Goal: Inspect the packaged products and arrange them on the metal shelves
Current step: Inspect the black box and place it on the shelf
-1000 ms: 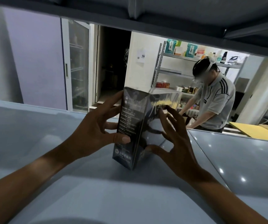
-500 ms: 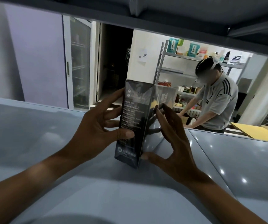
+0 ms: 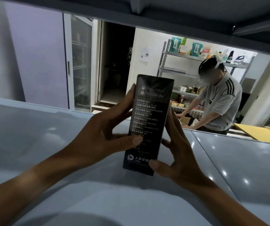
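Observation:
A tall dark product box with white printed text and a logo near its base is upright over the grey metal shelf; I cannot tell whether its base touches the shelf. My left hand grips its left side, thumb across the printed face. On the right edge, my right hand holds it with the thumb at the bottom corner and fingers behind. The printed side faces me squarely.
The shelf above hangs low overhead. Beyond the shelf's back edge a person in a grey striped shirt bends over goods at another metal rack stocked with packages. A glass-door cabinet and a dark doorway are at the back left. A yellow board lies at right.
I have lifted and turned the box so its printed side faces me; the clear window side has swung out of sight. Both hands closed tighter around it.

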